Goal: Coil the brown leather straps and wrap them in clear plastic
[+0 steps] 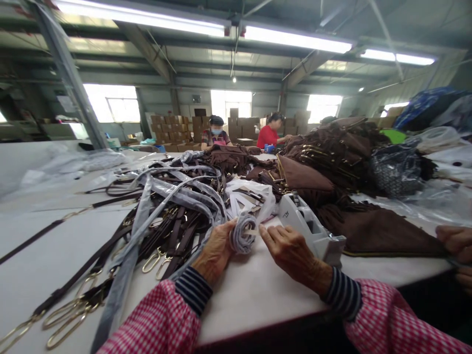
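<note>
My left hand [217, 248] is closed around a coiled strap [242, 235] in a greyish plastic-like wrapping, its spiral side facing right. A short pale strip of tape [251, 232] runs from the coil to the fingertips of my right hand [289, 248], which are pinched together. Just behind the right hand stands a white tape dispenser [300, 216]. To the left, long wrapped straps [177, 196] lie over a heap of dark brown straps [179, 231] with gold-coloured clasps [66, 324]. A clear bag [254, 189] with white and dark pieces sits behind the coil.
Brown fabric bags [383, 228] with gold zips pile up at the right and back of the white table [236, 300]. Another person's hand [455, 243] shows at the right edge. Two people [271, 137] work across the table. Clear plastic [73, 167] lies at the far left.
</note>
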### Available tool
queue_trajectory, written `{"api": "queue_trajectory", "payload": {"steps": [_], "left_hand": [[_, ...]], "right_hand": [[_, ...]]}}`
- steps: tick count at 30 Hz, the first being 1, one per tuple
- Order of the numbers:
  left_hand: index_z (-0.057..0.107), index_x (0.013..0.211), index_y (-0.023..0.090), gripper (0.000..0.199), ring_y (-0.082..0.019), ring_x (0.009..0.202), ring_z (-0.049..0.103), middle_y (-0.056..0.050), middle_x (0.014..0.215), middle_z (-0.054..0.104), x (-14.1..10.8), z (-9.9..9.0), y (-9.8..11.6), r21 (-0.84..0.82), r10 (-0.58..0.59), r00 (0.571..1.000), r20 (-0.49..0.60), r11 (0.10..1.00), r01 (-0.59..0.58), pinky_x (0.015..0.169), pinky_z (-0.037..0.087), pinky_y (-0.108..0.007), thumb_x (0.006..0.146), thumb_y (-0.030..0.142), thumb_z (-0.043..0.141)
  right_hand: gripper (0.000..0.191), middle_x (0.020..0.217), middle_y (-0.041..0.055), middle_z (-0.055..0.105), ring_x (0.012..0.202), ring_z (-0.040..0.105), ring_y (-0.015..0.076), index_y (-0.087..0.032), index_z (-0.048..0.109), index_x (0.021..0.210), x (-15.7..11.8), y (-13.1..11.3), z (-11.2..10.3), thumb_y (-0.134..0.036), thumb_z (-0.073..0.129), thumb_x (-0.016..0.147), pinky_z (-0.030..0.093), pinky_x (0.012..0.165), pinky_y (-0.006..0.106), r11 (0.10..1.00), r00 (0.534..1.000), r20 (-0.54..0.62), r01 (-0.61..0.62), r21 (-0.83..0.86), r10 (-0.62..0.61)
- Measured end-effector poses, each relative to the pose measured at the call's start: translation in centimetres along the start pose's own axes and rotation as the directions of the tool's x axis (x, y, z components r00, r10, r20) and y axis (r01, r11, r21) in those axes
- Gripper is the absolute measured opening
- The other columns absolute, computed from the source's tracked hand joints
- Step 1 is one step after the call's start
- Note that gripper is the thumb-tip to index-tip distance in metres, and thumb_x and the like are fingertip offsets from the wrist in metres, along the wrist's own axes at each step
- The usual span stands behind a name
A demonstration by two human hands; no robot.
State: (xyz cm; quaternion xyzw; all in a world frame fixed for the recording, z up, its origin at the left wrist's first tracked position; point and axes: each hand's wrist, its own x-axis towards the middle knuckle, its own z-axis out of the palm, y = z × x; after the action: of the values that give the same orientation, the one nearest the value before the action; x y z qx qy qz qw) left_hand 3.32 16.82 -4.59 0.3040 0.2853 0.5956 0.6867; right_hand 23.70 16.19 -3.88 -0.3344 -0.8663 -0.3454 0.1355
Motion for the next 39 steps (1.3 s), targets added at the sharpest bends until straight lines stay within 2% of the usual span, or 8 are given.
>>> {"api": "queue_trajectory", "payload": {"steps": [7,11,17,22,27,31,35,39], "left_hand": [[0.080,0.090,0.010,0.027,-0.015,0.072,0.066,-0.005,0.084,0.078,0.0,0.2,-0.1,-0.027,-0.003,1.000,-0.008,1.000,0.003,0.069,0.052,-0.025,0.071,0.028,0.088],[0.079,0.089,0.010,0.026,-0.016,0.072,0.066,-0.006,0.085,0.078,0.1,0.1,0.0,-0.044,-0.005,1.000,-0.002,0.999,0.005,0.072,0.054,-0.027,0.071,0.026,0.088],[0.078,0.085,0.010,0.025,-0.013,0.067,0.064,-0.003,0.079,0.076,0.3,-0.4,0.0,-0.029,0.005,1.000,-0.021,1.000,-0.005,0.067,0.052,-0.025,0.070,0.027,0.088],[0.079,0.086,0.008,0.027,-0.013,0.066,0.063,-0.006,0.081,0.076,0.1,-0.3,0.1,0.021,0.011,1.000,-0.015,1.000,-0.011,0.062,0.050,-0.024,0.070,0.029,0.086],[0.079,0.086,0.009,0.032,-0.014,0.068,0.062,-0.006,0.082,0.075,0.2,-0.5,-0.2,0.102,0.042,0.999,0.014,0.994,-0.043,0.062,0.048,-0.024,0.071,0.037,0.085],[0.076,0.083,0.011,0.035,-0.014,0.069,0.062,-0.003,0.076,0.071,0.1,-0.6,-0.3,0.171,0.068,0.997,0.039,0.982,-0.074,0.063,0.047,-0.025,0.070,0.042,0.087],[0.072,0.081,0.013,0.040,-0.012,0.062,0.059,-0.002,0.074,0.069,-0.2,-0.6,-0.1,0.239,0.081,0.995,0.050,0.967,-0.091,0.060,0.046,-0.024,0.069,0.048,0.088],[0.069,0.075,0.014,0.041,-0.012,0.058,0.056,0.000,0.069,0.066,-0.2,-0.8,-0.1,0.327,0.117,0.993,0.016,0.938,-0.116,0.056,0.043,-0.024,0.070,0.051,0.085]], "right_hand": [[0.038,0.097,0.0188,0.074,0.083,0.066,0.0281,-0.003,0.061,0.134,0.9,-0.7,-0.2,-0.003,0.043,0.101,0.041,0.069,0.040,0.994,0.994,0.037,-0.107,0.000,0.106],[0.040,0.101,0.0210,0.073,0.089,0.065,0.0310,-0.002,0.060,0.138,1.4,-1.8,-0.2,-0.005,0.040,0.103,0.040,0.072,0.041,0.949,0.962,0.101,-0.268,0.169,0.254],[0.024,0.096,0.0171,0.074,0.091,0.065,0.0313,-0.012,0.073,0.109,1.9,-3.9,0.0,-0.021,0.051,0.104,0.041,0.079,0.041,0.834,0.933,0.193,-0.358,0.420,0.303],[0.029,0.102,0.0093,0.078,0.093,0.070,0.0245,-0.020,0.074,0.109,1.5,-3.0,0.2,-0.032,0.047,0.106,0.046,0.081,0.034,0.580,0.872,0.270,-0.475,0.662,0.408],[0.036,0.067,0.0022,0.070,0.062,0.062,0.0174,-0.018,0.074,0.079,2.2,-2.1,1.5,-0.047,0.059,0.096,0.042,0.059,0.027,0.216,0.774,0.364,-0.530,0.820,0.518],[0.035,0.059,0.0008,0.062,0.053,0.052,0.0135,-0.017,0.066,0.065,3.8,-2.5,2.1,-0.046,0.067,0.085,0.037,0.051,0.026,-0.042,0.692,0.436,-0.507,0.861,0.575],[0.031,0.057,-0.0013,0.058,0.046,0.044,0.0100,-0.015,0.067,0.072,4.8,-3.3,1.7,-0.045,0.068,0.081,0.033,0.044,0.024,-0.243,0.685,0.507,-0.450,0.859,0.524],[0.033,0.069,0.0005,0.065,0.053,0.053,0.0120,-0.015,0.072,0.101,3.2,-2.8,0.2,-0.042,0.068,0.082,0.041,0.047,0.023,-0.349,0.707,0.535,-0.410,0.843,0.462]]}}
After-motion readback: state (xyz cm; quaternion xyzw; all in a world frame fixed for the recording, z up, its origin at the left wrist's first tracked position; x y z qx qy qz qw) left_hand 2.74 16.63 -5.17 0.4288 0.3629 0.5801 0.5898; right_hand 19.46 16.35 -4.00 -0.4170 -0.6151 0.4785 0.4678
